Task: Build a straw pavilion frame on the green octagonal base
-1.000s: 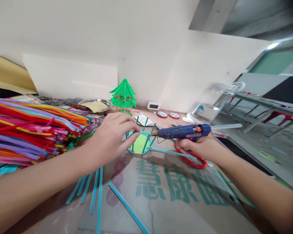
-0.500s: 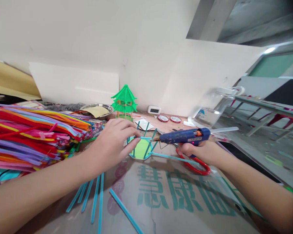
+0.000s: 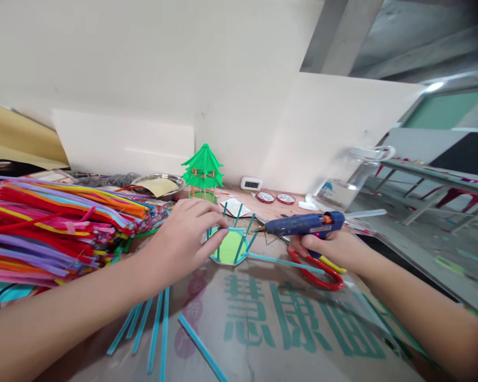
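Note:
My left hand [image 3: 185, 233] is closed at the near left side of a small model, with thumb and forefinger together around one end of a light-blue pipe cleaner [image 3: 237, 229]. The model has a round lime-green base [image 3: 228, 248] edged in blue, with several teal posts standing up from it. My right hand [image 3: 336, 246] grips a blue hot glue gun [image 3: 302, 225], its nozzle pointing left near the model's right-hand posts. A clear glue stick [image 3: 366, 214] sticks out of the gun's back. Another light-blue pipe cleaner [image 3: 281, 260] trails right from the base. My fingers hide the model's left side.
Red-handled scissors [image 3: 322, 283] lie below the glue gun. Loose blue pipe cleaners [image 3: 155, 331] rest in front. Colourful pipe cleaner bundles [image 3: 56, 228] fill the left. Behind stand a green pavilion model [image 3: 203, 168], a metal dish [image 3: 175, 183], a timer [image 3: 251, 183] and a clear jug [image 3: 340, 183].
The glue gun's nozzle has shifted slightly right, away from the posts, and a yellow grip shows below my right hand. The whole view has tilted a little; my left hand stays at the model.

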`<state>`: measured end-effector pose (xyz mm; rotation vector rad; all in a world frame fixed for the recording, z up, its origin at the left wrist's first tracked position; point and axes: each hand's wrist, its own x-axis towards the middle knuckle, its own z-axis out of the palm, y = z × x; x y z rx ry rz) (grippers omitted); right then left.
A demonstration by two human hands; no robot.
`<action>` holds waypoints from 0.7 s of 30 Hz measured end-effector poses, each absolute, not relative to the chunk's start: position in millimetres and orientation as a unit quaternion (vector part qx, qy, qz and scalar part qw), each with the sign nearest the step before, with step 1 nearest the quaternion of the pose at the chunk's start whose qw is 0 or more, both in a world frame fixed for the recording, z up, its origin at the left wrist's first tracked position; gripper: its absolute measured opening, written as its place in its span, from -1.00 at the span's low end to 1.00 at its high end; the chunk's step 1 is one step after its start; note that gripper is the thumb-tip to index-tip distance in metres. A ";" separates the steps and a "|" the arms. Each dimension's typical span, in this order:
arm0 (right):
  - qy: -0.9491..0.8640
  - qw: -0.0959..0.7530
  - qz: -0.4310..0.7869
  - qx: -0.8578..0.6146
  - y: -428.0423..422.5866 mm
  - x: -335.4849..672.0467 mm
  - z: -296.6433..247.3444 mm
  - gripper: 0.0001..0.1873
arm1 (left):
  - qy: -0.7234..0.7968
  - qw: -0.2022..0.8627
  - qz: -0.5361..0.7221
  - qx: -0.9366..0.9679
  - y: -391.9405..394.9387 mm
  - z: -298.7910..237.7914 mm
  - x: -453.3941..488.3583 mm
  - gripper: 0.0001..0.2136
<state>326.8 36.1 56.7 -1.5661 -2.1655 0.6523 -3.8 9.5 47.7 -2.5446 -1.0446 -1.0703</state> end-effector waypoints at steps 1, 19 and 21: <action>-0.772 0.204 0.245 -0.549 35.9 326.7 57.0 -0.52 | -0.354 0.095 -0.359 -0.858 9.6 47.6 -4.0 -0.88; -0.778 0.218 0.199 -0.554 24.3 311.1 58.8 -0.53 | -0.361 0.098 -0.347 -0.860 9.2 48.5 -5.2 -0.84; -0.779 0.220 0.175 -0.561 24.4 311.8 57.7 -0.53 | -0.360 0.100 -0.345 -0.861 9.3 48.7 -5.6 -0.84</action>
